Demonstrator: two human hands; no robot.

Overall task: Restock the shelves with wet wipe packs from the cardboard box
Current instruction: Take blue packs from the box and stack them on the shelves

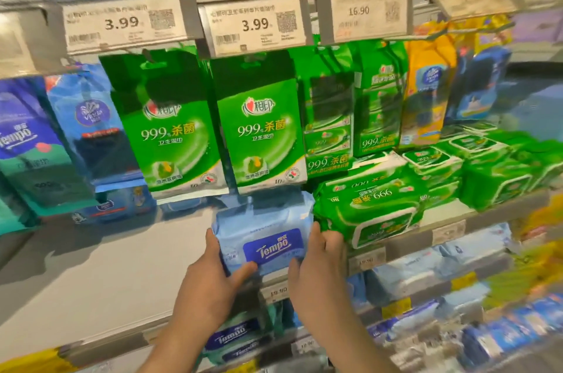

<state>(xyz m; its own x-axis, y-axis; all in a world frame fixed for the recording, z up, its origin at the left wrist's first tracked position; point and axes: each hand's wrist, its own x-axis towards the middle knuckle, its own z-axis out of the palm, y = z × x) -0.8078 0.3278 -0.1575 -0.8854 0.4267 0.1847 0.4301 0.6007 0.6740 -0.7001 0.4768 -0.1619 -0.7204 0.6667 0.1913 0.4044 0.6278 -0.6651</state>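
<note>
A light blue Tempo wipe pack (262, 238) is held at the front edge of the white shelf (91, 275), lying flat with its dark blue label facing up. It is gripped at its left side by the left hand (210, 278), the fingers curled over the pack's left edge and the thumb pressed against its near edge. The right hand (320, 266) is placed at the pack's right side, its fingers curled against that edge and touching the green wipe pack (371, 205) that lies just beside it on the same shelf. Green hanging packs (259, 122) are suspended above, beneath price tags (256, 25) fixed along the upper shelf edge.
</note>
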